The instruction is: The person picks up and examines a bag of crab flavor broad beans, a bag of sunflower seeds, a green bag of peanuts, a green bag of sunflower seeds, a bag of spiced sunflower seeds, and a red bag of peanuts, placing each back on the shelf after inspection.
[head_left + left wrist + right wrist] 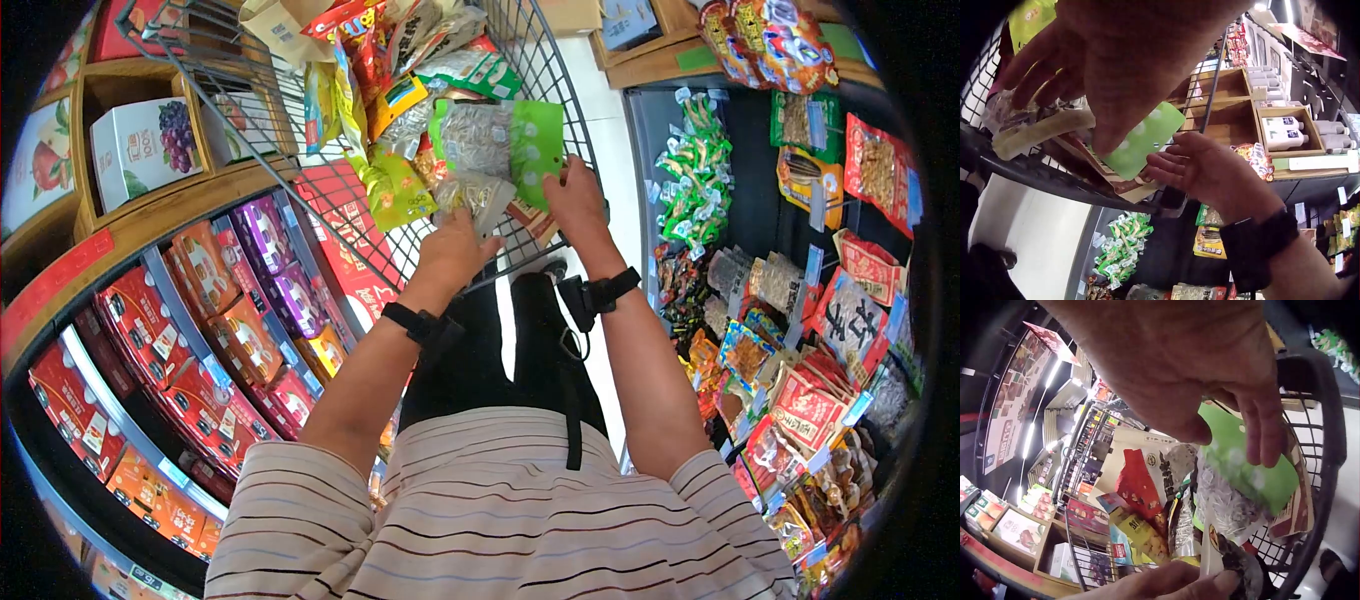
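Observation:
Over the near end of the wire cart, the left hand grips a clear bag with dark contents. Its thumb lies over the bag in the right wrist view. A green packet with a clear window lies flat on the goods just beyond. The right hand is at that packet's right end, fingers loosely bent. In the right wrist view the right hand hovers over or touches the green part, thumb and fingers apart; contact is unclear. A yellow-green bag lies left of the clear bag.
Red and orange boxes fill the left shelf, below wooden bins with white cartons. Snack packets and green-wrapped items line the right shelf. More bags and a paper bag are farther inside the cart.

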`<state>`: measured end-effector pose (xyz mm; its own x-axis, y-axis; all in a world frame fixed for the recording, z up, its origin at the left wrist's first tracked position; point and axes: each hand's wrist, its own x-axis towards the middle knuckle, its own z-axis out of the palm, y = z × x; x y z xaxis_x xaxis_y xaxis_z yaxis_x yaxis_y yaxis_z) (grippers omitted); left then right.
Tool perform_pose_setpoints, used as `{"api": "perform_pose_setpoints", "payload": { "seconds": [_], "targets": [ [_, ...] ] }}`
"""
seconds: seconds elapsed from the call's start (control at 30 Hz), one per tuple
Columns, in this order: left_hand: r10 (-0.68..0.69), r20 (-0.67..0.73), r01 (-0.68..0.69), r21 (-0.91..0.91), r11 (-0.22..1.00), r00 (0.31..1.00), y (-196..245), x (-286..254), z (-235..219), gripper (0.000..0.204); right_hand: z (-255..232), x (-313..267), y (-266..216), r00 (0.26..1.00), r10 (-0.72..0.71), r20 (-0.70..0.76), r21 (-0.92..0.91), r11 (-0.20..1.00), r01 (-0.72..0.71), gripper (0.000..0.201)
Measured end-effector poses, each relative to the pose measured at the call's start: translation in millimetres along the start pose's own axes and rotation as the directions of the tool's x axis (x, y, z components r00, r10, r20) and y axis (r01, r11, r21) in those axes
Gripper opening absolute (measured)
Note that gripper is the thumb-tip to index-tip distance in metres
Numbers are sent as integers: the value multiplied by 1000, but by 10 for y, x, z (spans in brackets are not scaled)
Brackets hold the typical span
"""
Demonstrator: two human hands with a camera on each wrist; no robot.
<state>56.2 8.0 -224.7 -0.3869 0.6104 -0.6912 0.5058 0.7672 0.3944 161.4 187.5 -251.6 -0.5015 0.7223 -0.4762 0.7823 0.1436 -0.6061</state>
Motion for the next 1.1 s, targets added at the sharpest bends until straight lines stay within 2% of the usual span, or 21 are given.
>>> {"api": "perform_pose_setpoints", "payload": {
  "seconds": [0.1,0.23,0.33,0.43,0.53,0.7,0.8,0.93,1.1],
  "targets": [
    [-12,-23,14,86,996,1000,50,3,38,56,-2,-6,-3,1000,-29,11,-12,999,29,38],
    [30,-44,-27,71,997,999,-69,-24,63,43,51,40,64,999,-46,-18,10,999,46,33],
    [-8,-47,13,96,995,999,-135,-42,39,36,-4,56,39,1000,15,21,120,993,-17,28],
    [-44,-68,53,128,990,997,-253,-57,9,32,48,63,11,997,-32,76,89,996,25,27],
    [-26,-124,43,143,989,992,-398,-80,-45,29,121,45,-44,987,-116,113,-174,976,134,26],
    [61,-145,-38,154,987,988,-420,-105,-110,25,89,-65,-161,965,-245,93,-98,962,254,26],
    [41,1,-40,193,980,999,-180,-156,-205,29,-36,-151,-325,957,-286,48,-69,955,289,22],
    [185,-78,-167,193,967,980,-117,-143,5,28,-212,-224,-379,944,-327,-50,5,945,328,20],
    [220,107,-227,55,972,969,-143,-119,-57,31,-345,-256,-288,969,-236,-80,-18,972,235,19]
  ]
}}
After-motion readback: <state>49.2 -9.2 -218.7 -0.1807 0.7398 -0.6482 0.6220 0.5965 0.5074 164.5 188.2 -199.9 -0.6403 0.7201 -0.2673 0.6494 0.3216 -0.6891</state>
